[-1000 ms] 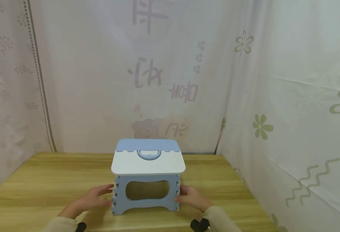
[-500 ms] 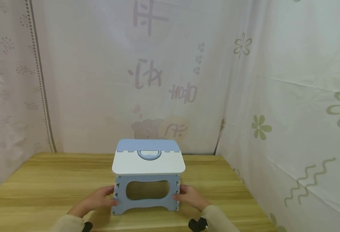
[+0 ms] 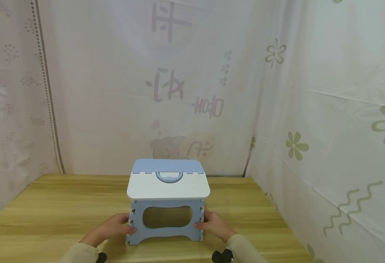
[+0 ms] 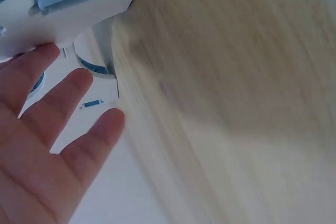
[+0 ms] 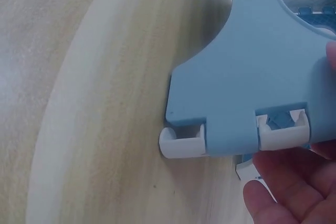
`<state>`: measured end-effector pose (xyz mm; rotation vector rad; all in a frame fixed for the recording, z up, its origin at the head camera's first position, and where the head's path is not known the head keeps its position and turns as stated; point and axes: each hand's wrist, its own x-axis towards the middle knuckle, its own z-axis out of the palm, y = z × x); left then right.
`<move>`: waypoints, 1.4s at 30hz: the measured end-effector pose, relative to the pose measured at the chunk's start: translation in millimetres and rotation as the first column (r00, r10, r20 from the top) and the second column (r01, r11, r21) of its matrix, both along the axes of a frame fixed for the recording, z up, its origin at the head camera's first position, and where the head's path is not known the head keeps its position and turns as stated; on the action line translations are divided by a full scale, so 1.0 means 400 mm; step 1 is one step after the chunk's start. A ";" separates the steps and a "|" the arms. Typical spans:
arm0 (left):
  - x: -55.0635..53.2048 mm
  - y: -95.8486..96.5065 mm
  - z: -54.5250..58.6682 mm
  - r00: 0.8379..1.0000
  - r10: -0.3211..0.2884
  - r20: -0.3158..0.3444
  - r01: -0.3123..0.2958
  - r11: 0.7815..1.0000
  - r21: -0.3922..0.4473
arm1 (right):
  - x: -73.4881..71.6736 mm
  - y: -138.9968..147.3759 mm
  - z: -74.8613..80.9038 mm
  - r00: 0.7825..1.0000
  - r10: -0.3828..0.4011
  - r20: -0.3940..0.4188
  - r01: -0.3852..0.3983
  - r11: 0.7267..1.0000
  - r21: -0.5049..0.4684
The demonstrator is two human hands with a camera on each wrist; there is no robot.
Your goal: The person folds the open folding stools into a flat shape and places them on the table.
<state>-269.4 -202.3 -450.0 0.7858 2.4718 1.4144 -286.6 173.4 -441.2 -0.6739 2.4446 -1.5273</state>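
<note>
A folding step stool (image 3: 169, 190) stands upright on the wooden table, its top half white and half light blue, with a blue carry handle in the middle. My left hand (image 3: 113, 228) is at the left edge of its blue front leg panel, thumb across the front. In the left wrist view the fingers (image 4: 79, 85) reach spread along the hinged side; the thumb is hidden there. My right hand (image 3: 215, 224) holds the opposite edge, thumb on the front face, other fingers around the side. Against the white hinge part, the right fingers (image 5: 286, 177) show in the right wrist view.
A wood-grain table (image 3: 64, 204) lies under the stool. Pale printed curtains hang behind it (image 3: 113, 91) and along both sides. Each wrist carries a dark strap piece below a beige sleeve (image 3: 245, 248).
My left hand has moved right, from beside the stool onto its left edge, the thumb now on the front panel. My right thumb has slid slightly further in. The stool stays in place.
</note>
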 end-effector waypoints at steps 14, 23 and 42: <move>-0.011 0.011 -0.009 0.999 0.007 0.035 -0.007 1.000 0.009 | 0.001 -0.012 -0.008 0.998 -0.053 -0.020 0.054 0.997 0.056; -0.006 0.019 0.001 0.997 0.023 0.075 -0.023 1.000 -0.003 | -0.001 -0.016 -0.025 0.997 -0.072 0.001 0.072 0.997 0.041; -0.014 0.035 -0.017 0.991 0.132 0.006 -0.132 0.991 0.015 | -0.006 -0.016 -0.037 0.997 -0.069 0.039 0.069 0.998 0.002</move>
